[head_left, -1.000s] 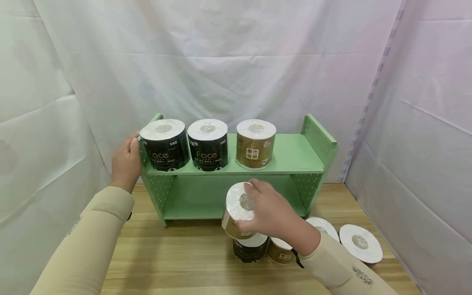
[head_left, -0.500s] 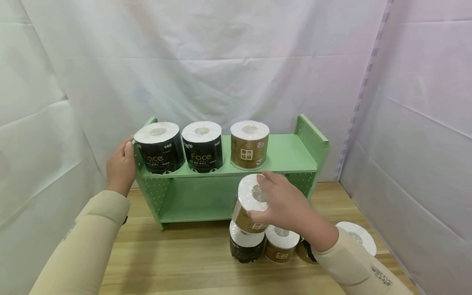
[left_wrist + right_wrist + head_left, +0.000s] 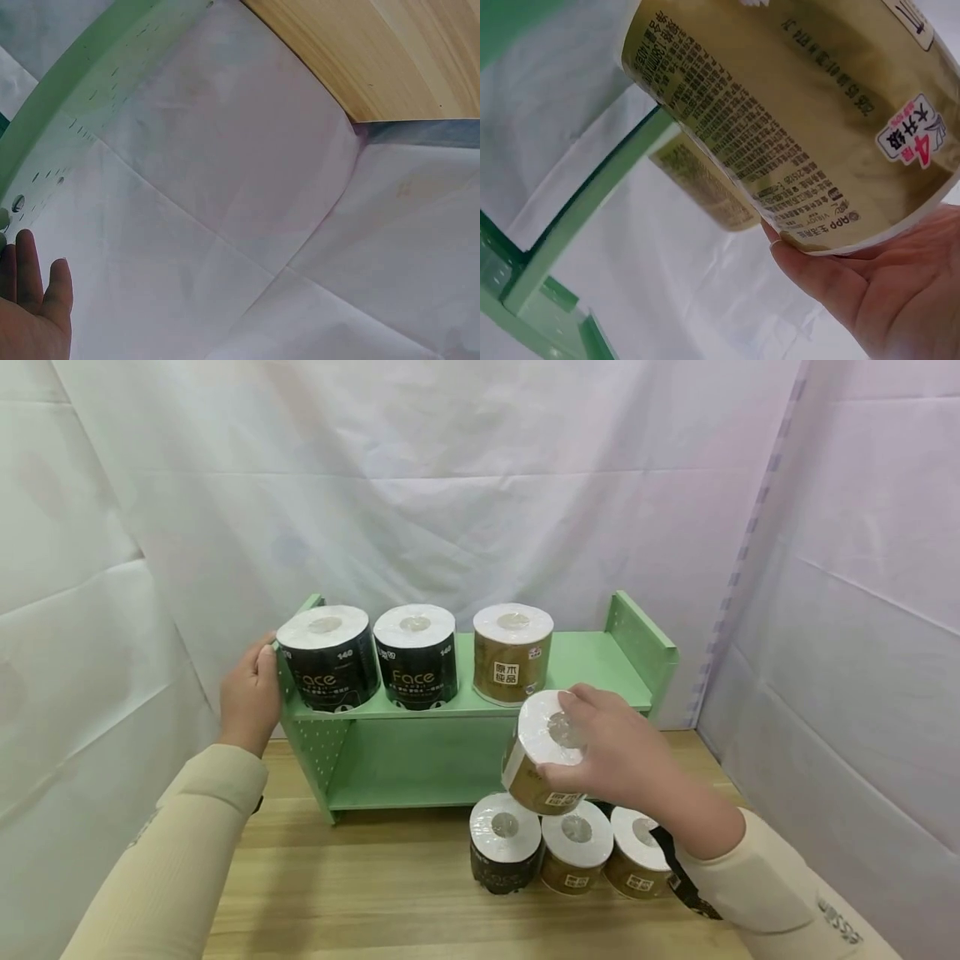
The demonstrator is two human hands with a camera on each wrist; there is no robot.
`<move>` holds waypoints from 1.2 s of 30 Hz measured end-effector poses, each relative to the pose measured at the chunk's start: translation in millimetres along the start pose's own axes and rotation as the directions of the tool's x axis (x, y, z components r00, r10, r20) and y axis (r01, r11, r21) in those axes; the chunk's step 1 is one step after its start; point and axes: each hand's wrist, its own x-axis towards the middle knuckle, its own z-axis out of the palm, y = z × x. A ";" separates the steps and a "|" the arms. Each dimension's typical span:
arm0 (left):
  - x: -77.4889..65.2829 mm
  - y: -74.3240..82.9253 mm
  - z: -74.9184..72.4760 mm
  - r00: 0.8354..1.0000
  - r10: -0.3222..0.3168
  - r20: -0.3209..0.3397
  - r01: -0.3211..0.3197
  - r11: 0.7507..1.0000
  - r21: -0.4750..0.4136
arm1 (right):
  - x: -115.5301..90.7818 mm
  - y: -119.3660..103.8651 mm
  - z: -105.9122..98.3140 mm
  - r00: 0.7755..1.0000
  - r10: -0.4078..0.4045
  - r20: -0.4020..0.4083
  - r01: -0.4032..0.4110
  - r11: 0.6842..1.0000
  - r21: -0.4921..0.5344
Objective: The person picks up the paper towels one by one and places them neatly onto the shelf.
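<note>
Held gold roll (image 3: 802, 127) cropped in right wrist view, left fingers (image 3: 28, 271) partly outside left wrist view

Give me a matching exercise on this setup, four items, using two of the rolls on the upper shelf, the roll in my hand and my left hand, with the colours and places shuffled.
Column one
1. Middle roll on the upper shelf
2. Left hand
3. Rightmost roll on the upper shelf
4. Held roll

Column two
A. Gold, tilted
B. Black, upright
C. At the left end panel
D. Gold, upright

Pairs: 1-B, 2-C, 3-D, 4-A
</note>
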 end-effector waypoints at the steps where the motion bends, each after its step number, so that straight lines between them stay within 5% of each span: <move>1: -0.1 0.5 0.2 1.000 0.003 -0.002 -0.003 1.000 0.001 | 0.1 1.2 -2.8 1.000 -0.007 0.000 0.007 1.000 -0.003; 15: 2.9 -1.2 -0.9 1.000 -0.020 0.023 0.020 1.000 0.005 | 7.7 16.9 -33.9 0.999 0.012 0.043 -0.012 1.000 -0.001; 36: 0.0 0.3 -1.0 1.000 -0.013 0.026 0.013 1.000 -0.008 | 27.6 39.3 -54.1 0.990 0.136 0.030 -0.136 0.991 -0.019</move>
